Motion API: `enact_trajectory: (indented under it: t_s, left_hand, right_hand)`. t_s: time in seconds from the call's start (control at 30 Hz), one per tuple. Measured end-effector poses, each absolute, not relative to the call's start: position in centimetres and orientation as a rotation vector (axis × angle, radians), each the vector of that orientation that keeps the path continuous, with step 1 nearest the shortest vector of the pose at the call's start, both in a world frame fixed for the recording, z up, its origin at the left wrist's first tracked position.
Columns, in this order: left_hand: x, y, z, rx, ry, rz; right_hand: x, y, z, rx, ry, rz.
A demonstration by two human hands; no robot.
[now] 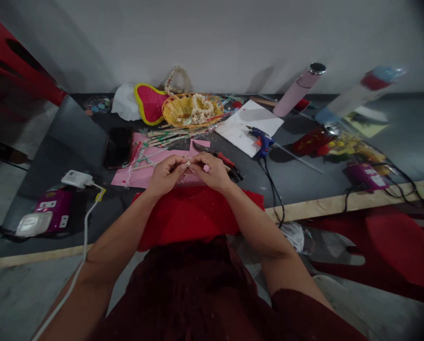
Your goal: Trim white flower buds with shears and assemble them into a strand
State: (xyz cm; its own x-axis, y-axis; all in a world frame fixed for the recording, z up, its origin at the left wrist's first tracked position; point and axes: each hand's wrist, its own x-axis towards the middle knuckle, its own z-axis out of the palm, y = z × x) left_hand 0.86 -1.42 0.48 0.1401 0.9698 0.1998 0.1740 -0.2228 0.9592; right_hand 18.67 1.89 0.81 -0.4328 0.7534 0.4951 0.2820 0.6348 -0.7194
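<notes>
My left hand (167,174) and my right hand (212,171) meet at the fingertips over pink paper (141,176). Both pinch a small whitish piece (188,162) between thumbs and index fingers; its exact shape is too small to tell. A small pink bead-like thing (206,168) shows against the fingers of my right hand. Just behind that hand lie pliers with red handles (226,160), partly hidden. A red cloth (187,215) spreads below my wrists at the table's front edge.
A yellow wicker basket (178,111) stands at the back, with thin sticks (169,135) before it. Right of centre, a blue glue gun (263,142) rests on white sheets (252,118). A pink flask (297,92), red can (314,138), phone (119,148) and purple power socket (54,210) stand around.
</notes>
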Motion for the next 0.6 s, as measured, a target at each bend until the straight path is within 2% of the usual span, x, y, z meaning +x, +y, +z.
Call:
enact_trajectory:
  t_s: [0.6]
  left_hand:
    - [0.98,-1.65,0.42,1.566,1.255,1.215]
  right_hand:
    - [18.52,1.92,0.62,-0.845,-1.977,0.762]
